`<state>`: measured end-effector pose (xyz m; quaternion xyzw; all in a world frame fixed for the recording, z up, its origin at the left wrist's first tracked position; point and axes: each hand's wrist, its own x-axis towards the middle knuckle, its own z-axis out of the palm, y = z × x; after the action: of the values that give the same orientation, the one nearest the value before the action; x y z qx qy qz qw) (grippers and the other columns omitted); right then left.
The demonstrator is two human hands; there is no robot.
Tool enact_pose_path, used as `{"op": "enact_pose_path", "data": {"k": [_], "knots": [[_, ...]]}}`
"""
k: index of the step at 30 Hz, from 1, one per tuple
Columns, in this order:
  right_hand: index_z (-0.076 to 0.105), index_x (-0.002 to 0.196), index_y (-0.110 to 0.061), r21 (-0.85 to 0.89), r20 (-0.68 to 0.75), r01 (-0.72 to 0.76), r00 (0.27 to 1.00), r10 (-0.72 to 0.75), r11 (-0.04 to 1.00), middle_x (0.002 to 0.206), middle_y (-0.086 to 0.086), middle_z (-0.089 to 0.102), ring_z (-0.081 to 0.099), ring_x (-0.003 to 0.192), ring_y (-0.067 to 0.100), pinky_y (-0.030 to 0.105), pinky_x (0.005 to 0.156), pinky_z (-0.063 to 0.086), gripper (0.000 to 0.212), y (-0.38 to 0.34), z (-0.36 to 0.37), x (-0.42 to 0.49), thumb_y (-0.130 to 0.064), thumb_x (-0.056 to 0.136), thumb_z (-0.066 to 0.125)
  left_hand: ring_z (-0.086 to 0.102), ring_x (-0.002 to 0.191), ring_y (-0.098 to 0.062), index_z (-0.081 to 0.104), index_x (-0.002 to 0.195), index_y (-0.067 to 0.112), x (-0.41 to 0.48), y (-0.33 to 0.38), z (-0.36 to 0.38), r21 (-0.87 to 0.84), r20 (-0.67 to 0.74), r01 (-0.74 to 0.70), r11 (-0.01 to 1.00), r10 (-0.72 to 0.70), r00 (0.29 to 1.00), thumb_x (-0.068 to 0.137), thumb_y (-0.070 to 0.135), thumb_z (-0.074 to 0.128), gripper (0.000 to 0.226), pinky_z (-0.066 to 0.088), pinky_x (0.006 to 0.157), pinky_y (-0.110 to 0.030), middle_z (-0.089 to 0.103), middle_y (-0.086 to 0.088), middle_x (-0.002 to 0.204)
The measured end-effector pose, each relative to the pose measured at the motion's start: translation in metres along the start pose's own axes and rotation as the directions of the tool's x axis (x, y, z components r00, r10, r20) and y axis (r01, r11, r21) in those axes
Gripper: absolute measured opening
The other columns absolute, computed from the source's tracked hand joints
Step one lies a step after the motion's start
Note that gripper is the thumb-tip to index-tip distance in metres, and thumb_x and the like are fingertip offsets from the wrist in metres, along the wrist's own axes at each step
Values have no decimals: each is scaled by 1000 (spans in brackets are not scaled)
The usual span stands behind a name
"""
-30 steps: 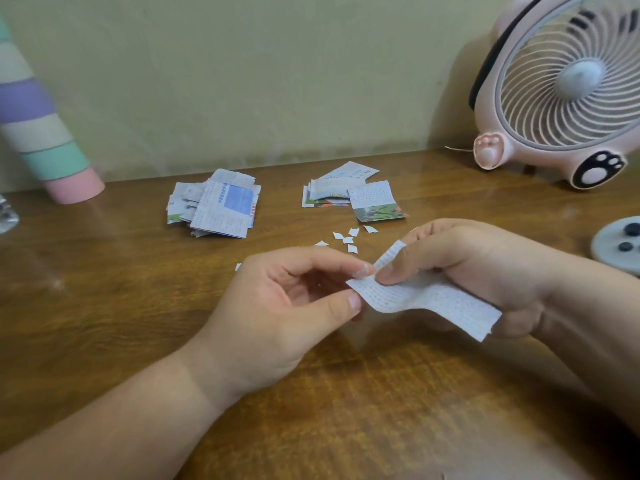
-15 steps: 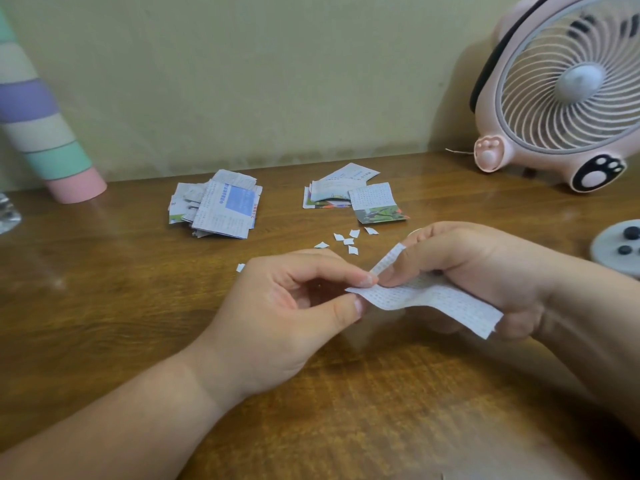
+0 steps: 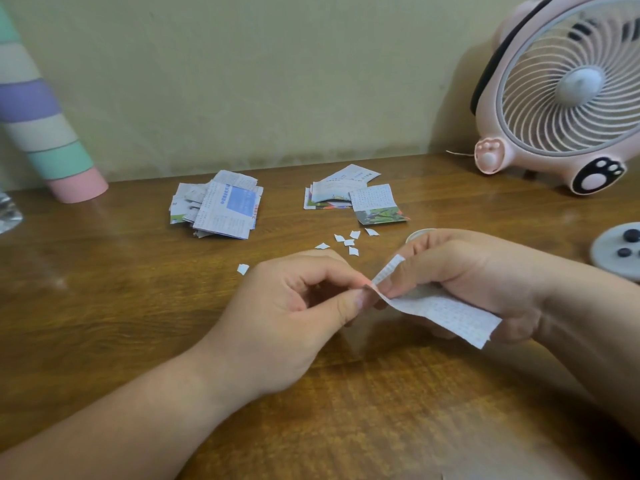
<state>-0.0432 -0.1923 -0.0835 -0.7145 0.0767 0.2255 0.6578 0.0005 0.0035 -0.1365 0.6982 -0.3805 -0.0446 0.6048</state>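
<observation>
The paper slip (image 3: pixel 446 311) bears print (tiny), none legible.

The person wears nothing on either arm as far as I can see. The left forearm (image 3: pixel 138 410), coming in from 7 o'clock, is bare skin throughout, as is the right forearm (image 3: pixel 595 323) from 4 o'clock. The left grip (image 3: pixel 287 306) and right grip (image 3: pixel 467 271) are bare too. The left thumbnail is short and plain.

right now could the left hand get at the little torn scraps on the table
Probably yes, once it lets go: the left hand pinches the paper slip, also held by the right hand. The scraps lie just beyond its knuckles, with nothing between.
</observation>
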Motion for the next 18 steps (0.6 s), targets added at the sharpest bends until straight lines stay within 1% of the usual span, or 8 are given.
{"op": "enact_pose_path", "data": {"k": [4,6,9,12,14,16,17,18], "knots": [[73,86,4,-41,21,-5,1000,6,999,68,14,61,56,52,17,28,50,37,23,2,-3,3,-8,67,77,64,80,-16,78,89,21,0,-2,-1,38,-7,-43,998,44,999,84,22,75,6,48,72,-24,68,1,85],[73,79,-1,-51,30,12,1000,-10,999,65,13,57,52,49,18,29,50,32,16,2,-3,3,-9,67,78,63,79,-15,79,88,19,0,-2,-1,37,-17,-39,999,40,999,83,26,74,10,48,71,-25,67,1,87],[68,74,-4,-58,34,35,999,-33,998,51,7,47,41,36,13,19,38,29,12,4,-4,4,-12,70,76,63,80,-16,79,86,14,0,-2,-1,55,-22,-30,998,31,999,86,15,72,7,48,70,-24,66,0,92],[69,77,-6,-48,46,30,999,-28,998,53,7,43,37,37,12,15,36,26,11,6,-6,7,-11,70,75,65,83,-20,78,87,11,1,-3,-1,79,-8,-35,996,35,999,88,11,67,11,49,74,-26,68,0,88],[72,89,-4,-74,47,33,998,-29,997,56,10,49,38,37,13,14,35,26,23,7,-7,8,-17,70,71,65,81,-18,77,85,14,1,-2,0,79,0,-17,997,17,1000,89,11,66,12,49,75,-25,69,2,83],[69,98,3,-112,12,68,998,-67,991,60,15,56,41,37,14,15,33,27,42,6,-7,7,-21,66,82,65,78,-16,75,80,17,1,-1,0,81,-6,12,997,-11,1000,88,13,67,12,49,74,-25,68,3,79],[67,101,5,-123,-31,100,994,-105,987,63,16,59,45,39,16,17,33,29,53,4,-7,6,-30,65,82,65,76,-16,74,78,17,0,0,1,78,-20,33,996,-32,999,87,15,67,12,49,73,-26,68,2,77],[67,101,4,-108,-92,134,985,-144,985,67,17,60,49,42,18,20,35,33,57,2,-7,5,-40,65,75,65,74,-16,74,77,17,1,0,1,61,-44,67,996,-64,997,87,18,68,11,51,72,-28,68,0,75]]}}
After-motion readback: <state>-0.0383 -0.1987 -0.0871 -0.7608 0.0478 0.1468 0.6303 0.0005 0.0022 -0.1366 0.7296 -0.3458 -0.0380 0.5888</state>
